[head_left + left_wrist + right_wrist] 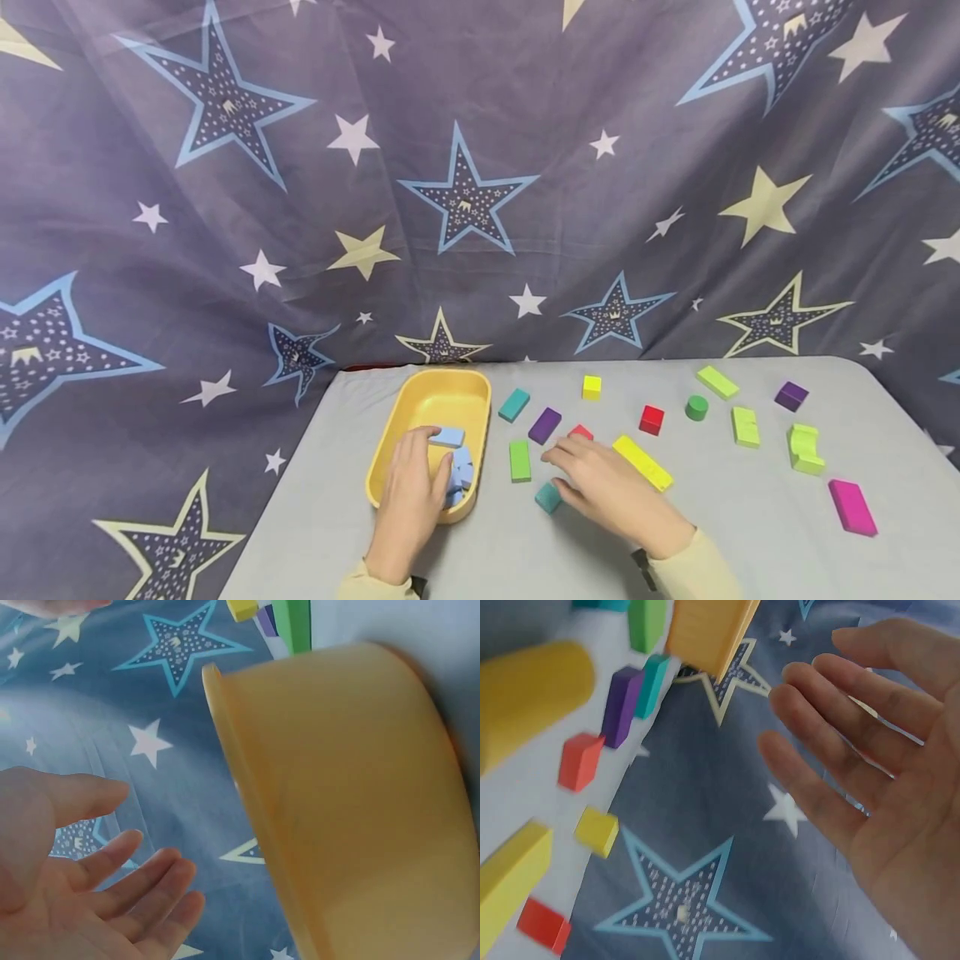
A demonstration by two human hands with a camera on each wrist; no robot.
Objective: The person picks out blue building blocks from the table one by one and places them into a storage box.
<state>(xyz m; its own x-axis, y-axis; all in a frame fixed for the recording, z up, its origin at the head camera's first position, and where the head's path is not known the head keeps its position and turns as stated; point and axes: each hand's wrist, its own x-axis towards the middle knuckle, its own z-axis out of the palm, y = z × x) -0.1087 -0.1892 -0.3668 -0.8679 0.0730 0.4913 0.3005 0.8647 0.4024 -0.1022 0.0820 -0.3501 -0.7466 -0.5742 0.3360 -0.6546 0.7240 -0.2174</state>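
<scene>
My left hand [409, 493] is over the yellow tub [375, 462], fingers loosely extended and nothing between them. Inside the tub lie several light blue blocks [448, 437]. The left wrist view shows that hand's relaxed fingers [154, 900] beside the tub's outer wall. My right hand [611, 492] hovers over the table with relaxed fingers and an empty palm. Near its thumb sits a teal block [548, 497], and a red block [581, 432] peeks out behind its fingers. A blurred orange-yellow cylinder [536, 697] appears in the right wrist view.
Left of the right hand lie a green block [520, 462], a purple block [545, 426] and a teal block [514, 406]. A long yellow block [642, 462] lies behind it. Farther right are a red cube [651, 420], a green cylinder [697, 407] and a magenta block [852, 507]. A starry curtain [555, 208] hangs behind.
</scene>
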